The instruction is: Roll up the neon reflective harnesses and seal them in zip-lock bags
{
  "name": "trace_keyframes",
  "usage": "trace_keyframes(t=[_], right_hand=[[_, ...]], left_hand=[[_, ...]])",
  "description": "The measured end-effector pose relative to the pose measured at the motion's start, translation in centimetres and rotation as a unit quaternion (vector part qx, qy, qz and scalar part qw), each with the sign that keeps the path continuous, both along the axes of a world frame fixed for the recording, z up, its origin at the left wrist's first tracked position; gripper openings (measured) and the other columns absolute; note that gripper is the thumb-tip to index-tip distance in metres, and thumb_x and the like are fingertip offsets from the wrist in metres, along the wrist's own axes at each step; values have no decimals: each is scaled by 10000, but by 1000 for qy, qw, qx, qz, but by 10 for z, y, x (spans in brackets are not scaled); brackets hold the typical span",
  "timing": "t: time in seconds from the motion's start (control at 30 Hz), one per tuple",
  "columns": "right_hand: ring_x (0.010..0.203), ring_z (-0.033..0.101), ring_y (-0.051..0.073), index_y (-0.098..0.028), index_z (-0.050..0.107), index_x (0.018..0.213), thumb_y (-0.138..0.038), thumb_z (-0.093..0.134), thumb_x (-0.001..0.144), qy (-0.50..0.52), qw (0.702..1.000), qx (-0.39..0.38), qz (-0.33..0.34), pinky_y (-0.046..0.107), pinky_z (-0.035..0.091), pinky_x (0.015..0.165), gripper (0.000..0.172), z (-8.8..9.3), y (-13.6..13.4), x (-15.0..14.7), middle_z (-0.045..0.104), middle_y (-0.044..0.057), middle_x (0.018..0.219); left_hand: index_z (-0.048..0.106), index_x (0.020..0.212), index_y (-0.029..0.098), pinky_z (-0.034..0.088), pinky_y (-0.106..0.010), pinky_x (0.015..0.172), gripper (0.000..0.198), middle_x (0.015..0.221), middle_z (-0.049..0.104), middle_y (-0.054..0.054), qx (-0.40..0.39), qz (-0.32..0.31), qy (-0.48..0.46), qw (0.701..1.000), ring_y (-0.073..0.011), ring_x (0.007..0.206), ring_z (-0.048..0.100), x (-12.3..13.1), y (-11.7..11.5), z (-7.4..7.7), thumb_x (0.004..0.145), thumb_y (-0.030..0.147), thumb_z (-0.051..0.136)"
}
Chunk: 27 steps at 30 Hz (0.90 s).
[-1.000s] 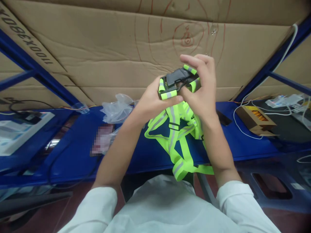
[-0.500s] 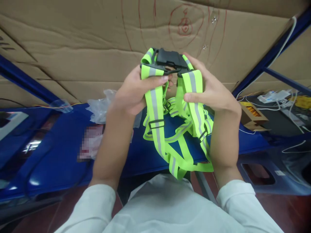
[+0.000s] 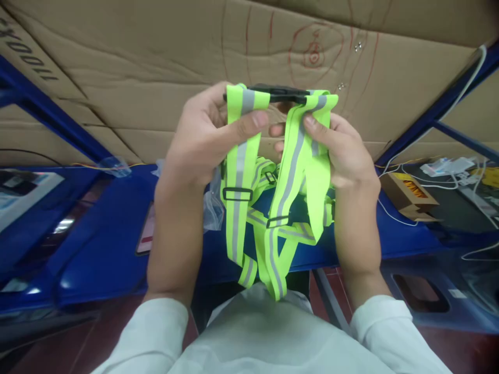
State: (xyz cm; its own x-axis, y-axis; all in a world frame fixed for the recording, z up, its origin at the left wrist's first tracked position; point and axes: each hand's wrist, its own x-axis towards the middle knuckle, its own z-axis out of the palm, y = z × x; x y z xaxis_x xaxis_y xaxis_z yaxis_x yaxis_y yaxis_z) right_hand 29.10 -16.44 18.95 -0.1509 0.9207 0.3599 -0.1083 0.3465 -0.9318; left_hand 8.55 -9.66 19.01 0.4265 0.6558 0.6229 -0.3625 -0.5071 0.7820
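Observation:
A neon-yellow reflective harness [image 3: 238, 161] with grey stripes hangs between my two hands, above the blue table. My left hand [image 3: 208, 135] is closed on its left strap, the thumb lying across the front. My right hand [image 3: 345, 143] grips the right strap, with the thumb pressed on the webbing and some fingertips showing behind. Across the top, a black buckle [image 3: 278, 93] joins the two straps. A black slider [image 3: 237, 194] sits on the left strap and another slider [image 3: 277, 222] on the right one. The lower straps dangle in loops towards my lap; more bunched webbing is partly hidden behind.
The blue table [image 3: 105, 234] carries a clear plastic bag [image 3: 213, 205] and a pinkish flat item [image 3: 146, 231] half behind my left forearm. An open cardboard box [image 3: 409, 195] and white cables stand at right. A cardboard wall [image 3: 156, 57] rises behind; a blue stool [image 3: 421, 293] is lower right.
The buckle has tilted from face-up to nearly edge-on. My right thumb has moved up the strap, and the right strap now hangs nearer the middle. The view has shifted slightly.

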Motion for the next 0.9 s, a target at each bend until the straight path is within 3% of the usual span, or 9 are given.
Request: trace_keyframes(t=[0.13, 0.2, 0.3, 0.43, 0.57, 0.77, 0.9], right_hand=[[1105, 721, 242, -302, 704, 1018, -508, 726, 915, 53, 998, 21, -32, 406, 647, 956, 231, -4, 7, -2, 776, 15, 1141], [1120, 687, 244, -331, 668, 965, -527, 774, 852, 61, 995, 38, -76, 403, 635, 949, 249, -8, 16, -3, 764, 0, 1152], [1070, 678, 227, -293, 622, 948, -546, 761, 857, 33, 984, 70, -159, 400, 633, 908, 302, -15, 30, -4, 739, 3, 1129], [1130, 707, 245, -277, 643, 1047, -741, 563, 951, -66, 971, 56, -222, 381, 657, 834, 481, -23, 41, -5, 718, 24, 1089], [1204, 713, 256, -293, 686, 1068, -776, 508, 968, -113, 969, 59, -213, 378, 661, 862, 524, -20, 36, -3, 741, 14, 1093], [1270, 691, 265, -282, 713, 993, -697, 644, 930, -76, 977, 106, -169, 426, 648, 961, 426, -14, 25, 0, 761, -8, 1116], [1182, 728, 271, -280, 710, 1026, -674, 696, 907, -52, 988, 59, -131, 413, 668, 892, 412, -11, 19, -5, 757, 15, 1056]], left_hand=[[689, 1239, 201, 605, -421, 992, 398, 1135, 745, -41, -36, -82, 49, 995, -282, 1159, 719, 4, 2, -6, 908, 377, 824], [676, 1296, 240, 557, -459, 1100, 378, 1190, 731, -32, -20, -50, 68, 996, -291, 1282, 661, 13, 2, -11, 966, 413, 744], [673, 1288, 248, 528, -472, 1145, 402, 1196, 730, -50, 10, 27, 85, 996, -300, 1348, 604, 31, 0, -20, 979, 504, 695], [678, 1235, 213, 538, -455, 1131, 434, 1202, 739, -83, 1, 29, 63, 998, -304, 1346, 614, 50, -2, -31, 941, 530, 724], [715, 1169, 197, 555, -455, 1110, 378, 1149, 765, -89, -7, 27, 47, 999, -299, 1271, 672, 50, 4, -34, 904, 459, 777], [752, 1125, 212, 554, -475, 1116, 321, 1173, 771, -90, -9, 23, 65, 998, -303, 1260, 677, 41, 8, -31, 873, 403, 810], [755, 1088, 199, 603, -437, 1011, 324, 1033, 762, -82, -58, -3, 47, 997, -286, 1110, 730, 39, 8, -28, 836, 381, 844]])
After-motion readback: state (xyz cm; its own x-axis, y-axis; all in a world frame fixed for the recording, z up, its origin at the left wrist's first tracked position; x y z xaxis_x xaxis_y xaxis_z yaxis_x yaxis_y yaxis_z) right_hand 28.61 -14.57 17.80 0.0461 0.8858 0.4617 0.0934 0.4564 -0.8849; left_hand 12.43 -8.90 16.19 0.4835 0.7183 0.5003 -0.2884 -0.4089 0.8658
